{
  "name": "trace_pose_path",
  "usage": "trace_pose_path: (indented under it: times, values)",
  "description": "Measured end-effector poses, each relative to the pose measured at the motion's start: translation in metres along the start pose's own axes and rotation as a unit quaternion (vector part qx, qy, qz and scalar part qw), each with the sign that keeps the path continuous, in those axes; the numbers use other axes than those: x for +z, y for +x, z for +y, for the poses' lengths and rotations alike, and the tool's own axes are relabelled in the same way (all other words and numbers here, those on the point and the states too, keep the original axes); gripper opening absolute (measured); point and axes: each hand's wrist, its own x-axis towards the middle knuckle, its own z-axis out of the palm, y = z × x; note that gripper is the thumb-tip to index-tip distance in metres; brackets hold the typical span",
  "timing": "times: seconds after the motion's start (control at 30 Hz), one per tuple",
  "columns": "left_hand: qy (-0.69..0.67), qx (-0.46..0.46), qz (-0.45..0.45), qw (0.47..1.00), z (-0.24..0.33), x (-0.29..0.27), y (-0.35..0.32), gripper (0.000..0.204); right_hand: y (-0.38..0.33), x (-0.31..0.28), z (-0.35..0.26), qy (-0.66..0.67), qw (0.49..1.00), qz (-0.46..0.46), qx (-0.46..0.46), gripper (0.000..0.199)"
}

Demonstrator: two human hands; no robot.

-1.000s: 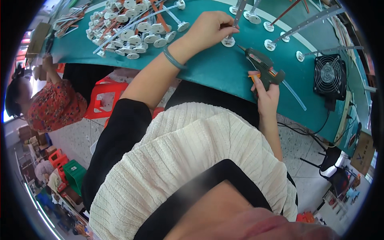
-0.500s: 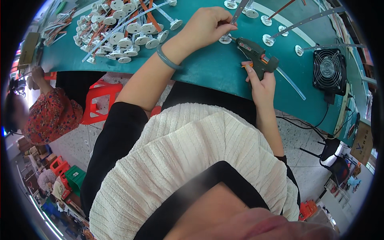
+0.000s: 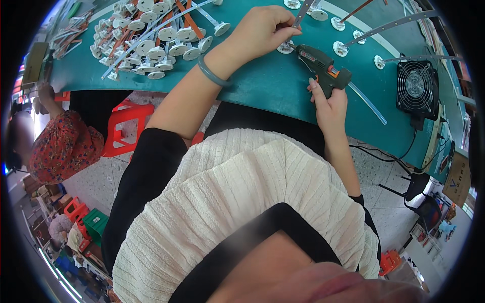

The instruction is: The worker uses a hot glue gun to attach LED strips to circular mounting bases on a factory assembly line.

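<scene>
Now, at the upper middle of the frame, the left hand's (image 3: pixel 260 33) fingers pinch a grey strip (image 3: pixel 304 13), slanting up rightward from a white base (image 3: pixel 284 49) just below them. The right hand (image 3: pixel 329 105) grips a glue gun (image 3: pixel 317 61), nozzle leftward at the base; contact unclear.

Gun (image 3: pixel 322 67), as seen from where I stood: matt plastic. Glue stick (image 3: pixel 368 102): looked smooth, translucent. Strip (image 3: pixel 303 12): seemed dull metal. Table (image 3: pixel 255 93): was smooth, faintly glossy. Stool (image 3: pixel 117 135): was glossy plastic. Top (image 3: pixel 242 177): was rough, ribbed cloth. Carton (image 3: pixel 457 180): was matt cardboard.
</scene>
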Motion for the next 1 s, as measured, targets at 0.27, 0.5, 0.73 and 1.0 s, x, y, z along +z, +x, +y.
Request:
trace_pose_path:
  times: [0.27,0.5,0.73,1.0]
  values:
    - [-0.015,-0.004,0.007,1.000,0.002,0.001,0.000,0.012,-0.002,-0.004,0.006,0.005,1.000,0.008,0.014,0.020]
    - [0.011,0.006,0.007,1.000,0.001,0.002,0.001,0.012,0.000,-0.004,0.007,0.009,1.000,0.010,0.012,0.021]
    - [0.008,0.001,0.009,1.000,0.003,0.002,0.000,0.012,-0.001,-0.004,0.001,0.010,0.999,0.014,0.030,0.020]
    - [0.039,0.052,0.045,0.997,-0.015,0.019,-0.003,0.018,-0.001,-0.009,0.002,0.045,0.998,0.013,0.044,0.021]
